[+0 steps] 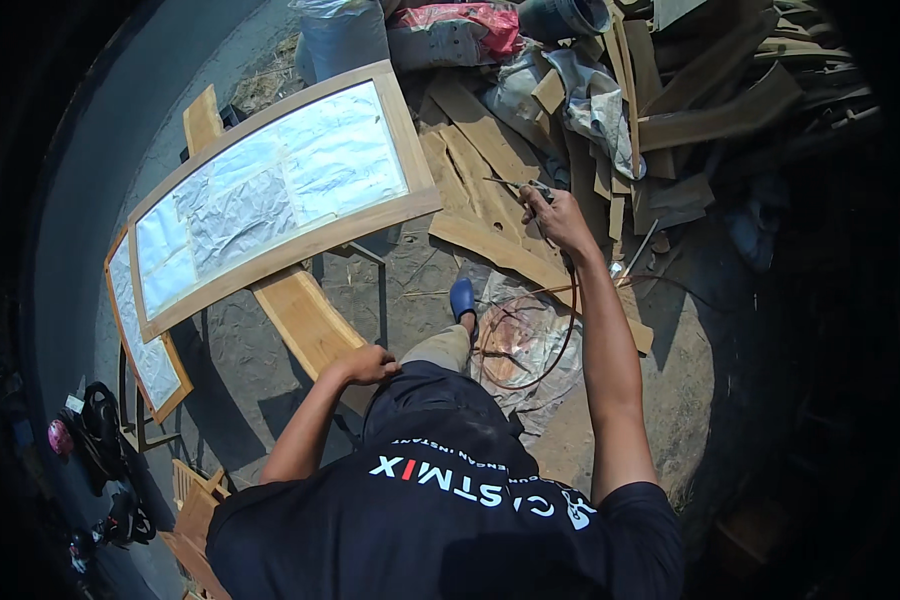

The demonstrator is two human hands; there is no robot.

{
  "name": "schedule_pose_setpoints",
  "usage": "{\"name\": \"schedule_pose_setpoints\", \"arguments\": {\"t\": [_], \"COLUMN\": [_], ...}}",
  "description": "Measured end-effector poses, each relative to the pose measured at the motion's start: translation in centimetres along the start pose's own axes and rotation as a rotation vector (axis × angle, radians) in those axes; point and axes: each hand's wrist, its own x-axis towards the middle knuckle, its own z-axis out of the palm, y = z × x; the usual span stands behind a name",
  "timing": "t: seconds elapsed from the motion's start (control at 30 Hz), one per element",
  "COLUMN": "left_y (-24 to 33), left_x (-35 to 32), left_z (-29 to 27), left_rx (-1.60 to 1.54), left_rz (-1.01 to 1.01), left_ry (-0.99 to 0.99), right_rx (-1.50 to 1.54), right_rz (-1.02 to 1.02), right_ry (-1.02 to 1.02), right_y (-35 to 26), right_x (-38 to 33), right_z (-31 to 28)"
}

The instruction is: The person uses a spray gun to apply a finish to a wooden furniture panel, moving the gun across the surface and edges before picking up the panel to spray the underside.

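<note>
Wooden frame (300,243), long axis slanting up rightward, lies left of the right hand (553,215), closed around a thin-nozzled gun (544,190).

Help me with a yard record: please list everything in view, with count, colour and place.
Large framed panel: one, brown frame, white-grey covering, left of centre
Second panel: one, orange-brown frame, partly hidden by the first
Plank: one, light brown, below large panel
Black cords: uncounted, black, lower left
Sack: one, white, top
Plastic: uncounted, pink-red, top
Bucket: one, dark, top
Wood scraps: many, brown, upper right
Hose: one, orange-brown, looped right of centre
Ground sheet: one, pale, stained, by the hose
Hand tool: one, dark, upper centre
Shoe: one, blue, centre
Shirt: one, black, bottom
Left grip: one, bare, near waist
Right grip: one, bare, holding hand tool
</note>
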Motion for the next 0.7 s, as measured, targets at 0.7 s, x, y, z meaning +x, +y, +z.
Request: {"name": "schedule_pose_setpoints", "arguments": {"t": [0.7], "left_y": [9.2], "left_x": [18.4], "left_z": [-6.1], "left_rx": [-1.030], "left_rz": [-0.376], "left_ry": [0.670], "right_rx": [-0.336], "right_rz": [-0.351], "right_ry": [-0.217], "right_y": [-4.5], "right_x": [49.9], "right_z": [2.5]}}
